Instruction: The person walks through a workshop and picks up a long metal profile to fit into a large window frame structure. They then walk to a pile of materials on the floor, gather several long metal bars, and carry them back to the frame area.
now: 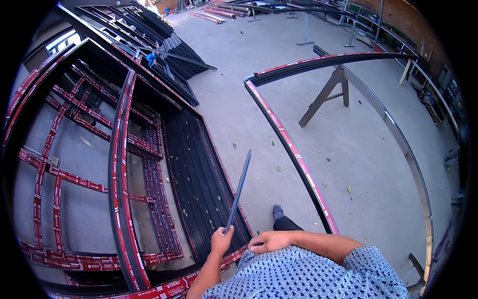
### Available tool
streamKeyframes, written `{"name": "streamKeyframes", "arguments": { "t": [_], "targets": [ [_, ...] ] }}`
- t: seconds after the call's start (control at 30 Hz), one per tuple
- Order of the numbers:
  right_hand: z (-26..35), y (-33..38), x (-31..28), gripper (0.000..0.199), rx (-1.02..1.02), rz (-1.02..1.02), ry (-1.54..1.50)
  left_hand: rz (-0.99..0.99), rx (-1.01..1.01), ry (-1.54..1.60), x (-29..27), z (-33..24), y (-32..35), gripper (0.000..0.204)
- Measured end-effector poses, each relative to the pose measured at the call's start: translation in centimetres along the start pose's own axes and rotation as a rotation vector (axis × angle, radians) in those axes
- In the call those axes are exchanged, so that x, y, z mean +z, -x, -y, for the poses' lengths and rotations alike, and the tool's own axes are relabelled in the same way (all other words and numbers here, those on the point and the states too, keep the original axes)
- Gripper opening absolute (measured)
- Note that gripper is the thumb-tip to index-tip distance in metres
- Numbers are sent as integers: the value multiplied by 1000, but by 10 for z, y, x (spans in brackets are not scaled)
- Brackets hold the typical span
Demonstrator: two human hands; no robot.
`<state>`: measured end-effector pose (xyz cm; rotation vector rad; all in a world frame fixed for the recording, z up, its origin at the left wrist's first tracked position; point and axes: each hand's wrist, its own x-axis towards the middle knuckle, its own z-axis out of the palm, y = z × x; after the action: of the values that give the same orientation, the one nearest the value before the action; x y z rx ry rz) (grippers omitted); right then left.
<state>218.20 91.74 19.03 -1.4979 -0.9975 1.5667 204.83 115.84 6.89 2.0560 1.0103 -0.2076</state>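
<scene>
My left hand (220,241) is closed around the lower end of a slim grey metal strip (241,187), which points up and slightly to the right, away from me. My right hand (266,242) is beside it, in front of my patterned shirt (308,269). Its fingers are curled in a pinch; whatever they may hold is hidden. Just left of the strip lie long dark metal profiles (191,174) scattered with leaves, within a large dark frame edged in red protective tape (211,130).
Red-taped window frames (121,174) fill the left. To the right, a long frame bar (286,139) and a far bar (318,61) form a large open frame, with a trestle (326,97) under it. Dark profiles are stacked (174,52) at the far left. My shoe (277,212) is on the concrete floor.
</scene>
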Motion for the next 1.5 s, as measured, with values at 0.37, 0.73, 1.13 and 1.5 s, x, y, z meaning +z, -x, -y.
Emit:
{"name": "streamKeyframes", "arguments": {
  "t": [0.37, 0.73, 1.13, 1.5],
  "targets": [
    [23, -176, -267, 45, -91, 91, 94, -1, -314, -74, -16, -12, -188, 62],
    [72, -309, -505, 45, -17, 199, -110, -25, -372, 37, -64, -84, -438, 60],
    [169, -448, -754, 53, -102, 1, -179, 38, -57, -185, -229, -306, -818, 59],
    [173, -526, -993, 45, -203, -175, -221, 52, 20, -228, -226, -414, -1015, 61]
  ]
}}
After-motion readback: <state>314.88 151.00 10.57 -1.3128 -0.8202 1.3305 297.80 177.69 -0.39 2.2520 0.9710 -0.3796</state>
